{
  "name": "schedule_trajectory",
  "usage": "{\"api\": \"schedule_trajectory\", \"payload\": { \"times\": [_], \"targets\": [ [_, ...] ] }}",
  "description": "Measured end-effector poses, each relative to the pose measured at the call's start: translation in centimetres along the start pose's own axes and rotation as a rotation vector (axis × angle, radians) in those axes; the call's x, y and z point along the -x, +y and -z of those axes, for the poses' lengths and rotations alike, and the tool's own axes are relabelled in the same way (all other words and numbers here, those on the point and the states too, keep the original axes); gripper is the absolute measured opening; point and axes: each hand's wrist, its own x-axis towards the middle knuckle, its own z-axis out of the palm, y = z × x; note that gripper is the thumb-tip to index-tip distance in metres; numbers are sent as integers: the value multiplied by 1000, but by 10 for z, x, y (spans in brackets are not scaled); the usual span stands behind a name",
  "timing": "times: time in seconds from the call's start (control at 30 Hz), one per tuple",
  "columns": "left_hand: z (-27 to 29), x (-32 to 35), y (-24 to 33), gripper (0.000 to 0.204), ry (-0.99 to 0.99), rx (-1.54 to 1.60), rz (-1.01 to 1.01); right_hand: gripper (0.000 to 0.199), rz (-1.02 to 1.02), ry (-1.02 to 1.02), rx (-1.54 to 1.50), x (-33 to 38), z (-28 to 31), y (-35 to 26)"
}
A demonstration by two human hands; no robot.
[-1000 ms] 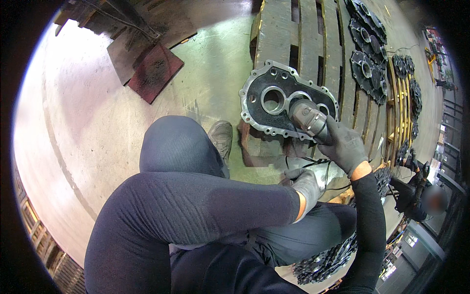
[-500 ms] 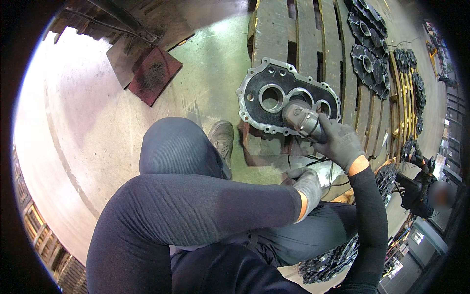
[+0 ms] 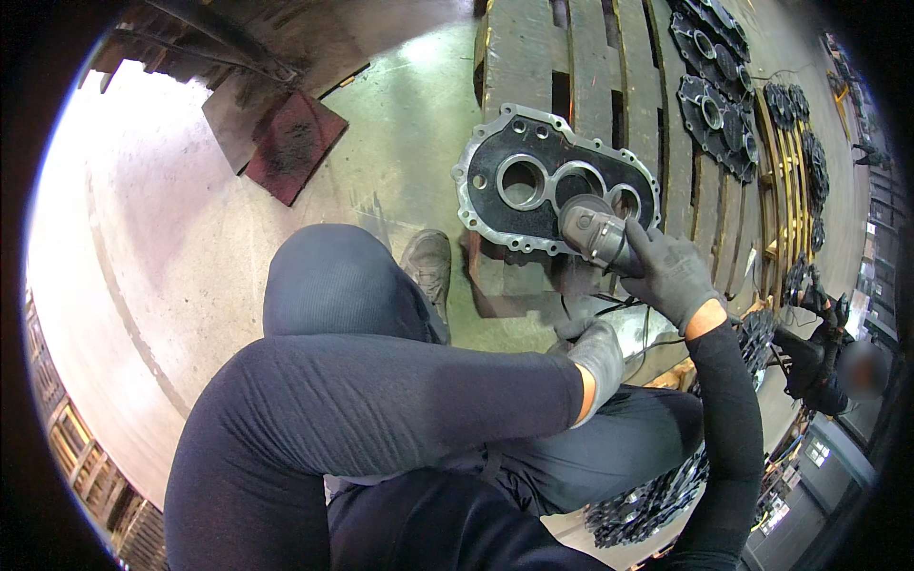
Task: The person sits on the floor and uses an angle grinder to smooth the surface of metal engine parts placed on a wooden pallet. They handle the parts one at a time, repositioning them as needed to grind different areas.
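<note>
My right hand (image 3: 674, 278), in a grey glove, is wrapped around the body of a dark angle grinder (image 3: 598, 233). The grinder's head rests over the lower edge of a black metal housing cover (image 3: 505, 176), between its middle and right bores. This cover has a bare silver flanged rim with bolt holes and three large round openings. It lies flat near the end of a wooden pallet (image 3: 519, 57). My left hand (image 3: 596, 357), also gloved, is low beside my leg, apart from the cover. Its fingers are mostly hidden, so its grip cannot be made out.
Black cables run below the grinder near my hands. More black covers (image 3: 714, 114) lie at the pallet's far right, with others on a yellowish pallet (image 3: 784, 171) beyond. A co-worker (image 3: 819, 366) is at the right. A dark red mat (image 3: 295, 147) lies on the floor at left.
The grinder in my right hand has shifted slightly right along the cover's lower edge. The whole view has moved a little; my left hand stays about where it was.
</note>
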Motion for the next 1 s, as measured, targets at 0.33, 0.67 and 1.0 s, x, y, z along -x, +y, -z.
{"api": "schedule_trajectory", "payload": {
  "times": [0.33, 0.67, 1.0],
  "targets": [
    [9, 11, -5, 29, 50, -20, -84, 84, -17, -33, 165, 16, -8, 18],
    [-1, -2, 2, 29, 77, -18, -30, 85, -69, -22, 162, 28, -30, 68],
    [9, -5, 0, 36, -33, 6, -89, 83, -135, 114, -22, 45, -33, 66]
  ]
}}
